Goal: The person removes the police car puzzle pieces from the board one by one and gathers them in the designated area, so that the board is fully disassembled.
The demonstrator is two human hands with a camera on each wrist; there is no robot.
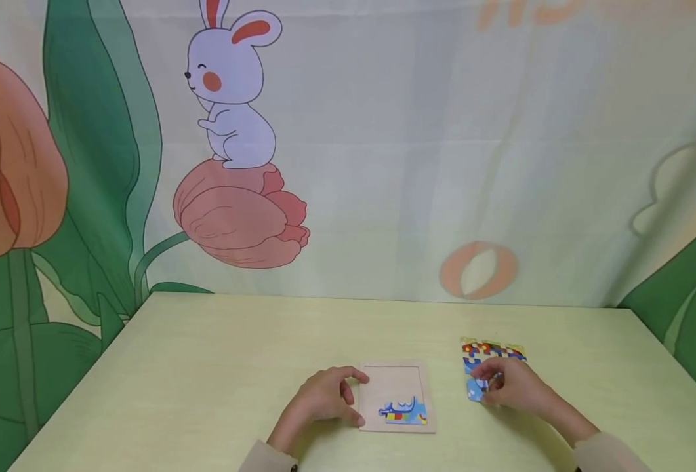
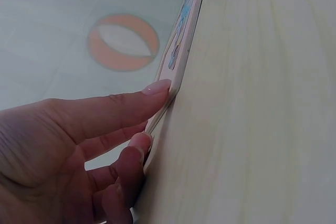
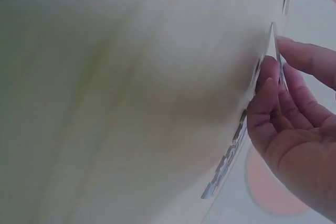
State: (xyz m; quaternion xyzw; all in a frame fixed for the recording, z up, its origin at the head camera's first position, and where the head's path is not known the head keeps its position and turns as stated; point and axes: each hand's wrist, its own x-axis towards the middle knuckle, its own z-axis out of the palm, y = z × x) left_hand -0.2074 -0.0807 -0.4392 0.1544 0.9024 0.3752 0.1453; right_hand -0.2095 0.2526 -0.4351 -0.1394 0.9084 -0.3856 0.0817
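Observation:
My left hand (image 1: 324, 396) grips the left side of a wooden puzzle tray (image 1: 377, 388) lying flat on the table. In the left wrist view its thumb lies on the rim and the other fingers bend at the edge. A few joined pieces (image 1: 405, 414) with blue and a coloured strip fill the tray's lower right corner. To the right, my right hand (image 1: 515, 387) pinches a thin puzzle piece (image 3: 276, 51) between thumb and fingers, tilted up on edge. Under and beyond that hand are several loose puzzle pieces (image 1: 492, 347), partly hidden by the fingers.
The pale wooden table (image 1: 218, 367) runs back to a cloth backdrop (image 1: 383, 164) printed with a rabbit and tulips. A gap of bare tabletop separates the tray from the loose pieces.

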